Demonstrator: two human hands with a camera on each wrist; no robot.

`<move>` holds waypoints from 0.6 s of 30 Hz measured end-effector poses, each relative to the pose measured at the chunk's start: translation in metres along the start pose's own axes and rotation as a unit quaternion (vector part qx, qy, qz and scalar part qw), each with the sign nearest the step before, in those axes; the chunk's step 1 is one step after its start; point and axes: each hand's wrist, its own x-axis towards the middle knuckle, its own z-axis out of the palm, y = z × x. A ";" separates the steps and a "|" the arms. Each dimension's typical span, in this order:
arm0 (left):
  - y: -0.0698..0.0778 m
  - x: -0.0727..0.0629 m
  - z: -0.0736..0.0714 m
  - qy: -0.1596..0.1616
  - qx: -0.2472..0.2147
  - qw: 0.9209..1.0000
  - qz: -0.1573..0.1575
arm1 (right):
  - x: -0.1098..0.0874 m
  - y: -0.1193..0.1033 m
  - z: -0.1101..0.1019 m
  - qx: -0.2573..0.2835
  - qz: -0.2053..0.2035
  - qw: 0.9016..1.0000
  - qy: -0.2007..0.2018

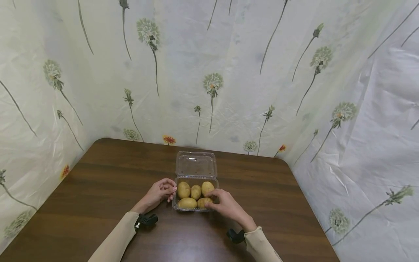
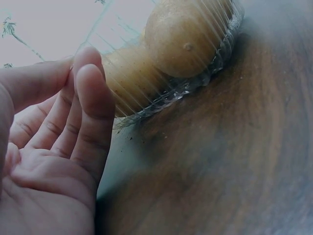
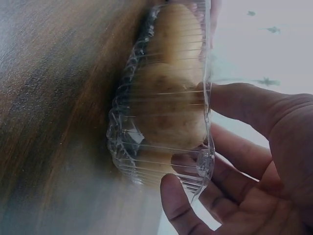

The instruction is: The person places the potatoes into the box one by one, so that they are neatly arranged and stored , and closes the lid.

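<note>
A clear plastic clamshell container (image 1: 174, 204) holds several yellow potatoes (image 1: 184, 190), its lid (image 1: 196, 164) tipped back towards the wall. My left hand (image 1: 159, 193) pinches the container's left rim between thumb and fingertips; the left wrist view shows these fingers (image 2: 95, 93) against the ribbed side. Over the right side reaches my right hand (image 1: 226, 204), with thumb and fingers around the front right potato (image 1: 203, 202). In the right wrist view the thumb (image 3: 239, 100) crosses the rim onto that potato (image 3: 166, 105), and one finger stays outside the wall. Some fingertips are hidden.
The container stands on a dark brown wooden table (image 1: 271, 203). A pale curtain with a dandelion pattern (image 1: 235, 109) hangs behind the table and along both sides. Black wrist cameras are strapped below each hand, over beige sleeves (image 1: 114, 236).
</note>
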 end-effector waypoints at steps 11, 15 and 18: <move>0.000 0.001 0.000 0.002 0.003 1.000 0.000 | 0.000 0.000 -0.001 0.012 -0.002 1.000 0.006; -0.001 0.000 0.000 0.001 0.005 1.000 0.000 | -0.001 0.002 0.001 0.023 0.003 1.000 0.013; -0.001 0.000 -0.001 0.000 0.007 1.000 0.000 | -0.002 0.003 0.001 0.034 0.006 0.999 0.017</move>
